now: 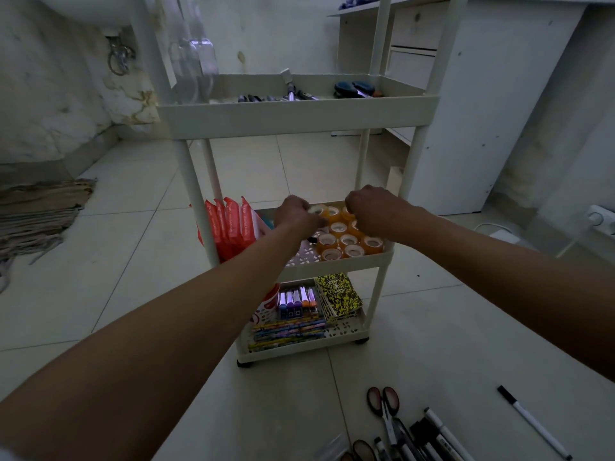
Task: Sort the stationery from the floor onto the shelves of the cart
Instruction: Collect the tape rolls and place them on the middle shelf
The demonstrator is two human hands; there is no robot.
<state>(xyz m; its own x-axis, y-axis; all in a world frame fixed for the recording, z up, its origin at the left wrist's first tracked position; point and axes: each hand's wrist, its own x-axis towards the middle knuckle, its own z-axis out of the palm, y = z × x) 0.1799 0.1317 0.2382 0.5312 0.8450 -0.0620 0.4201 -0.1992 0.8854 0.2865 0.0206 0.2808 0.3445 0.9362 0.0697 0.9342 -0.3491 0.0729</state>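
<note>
On the floor (pixel 432 344), close to the person, lie things that are not sorted yet. A pair of red scissors (pixel 383 402) lies near the bottom edge of the view. Just to the right of them is a bunch of black and white markers (pixel 429 437). One more marker (pixel 534 422) lies alone, farther right, apart from the bunch.

Past these stands the white cart (pixel 296 116) with three shelves. On the bottom shelf (pixel 349 329) a stack of colourful pencils (pixel 289 331) lies along the front edge. Behind the pencils is a row of small pens with coloured ends (pixel 298 302). A yellow and black notebook (pixel 337 294) sits in the right part of this shelf.

On the middle shelf (pixel 352 261), red packets (pixel 229 224) stand upright at the left edge. Many rolls of tape (pixel 349 239) lie close together on the right half.

Both hands reach over this shelf. The left hand (pixel 294 212) has its fingers curled, just beside the back rolls. The right hand (pixel 369 207) has its fingers curled too, above the back right rolls. I cannot tell if either hand is holding a roll.

On the top shelf (pixel 296 106), farthest away, lie some dark pens (pixel 256 98) and a pair of dark scissors (pixel 356 89) near the right edge.
</note>
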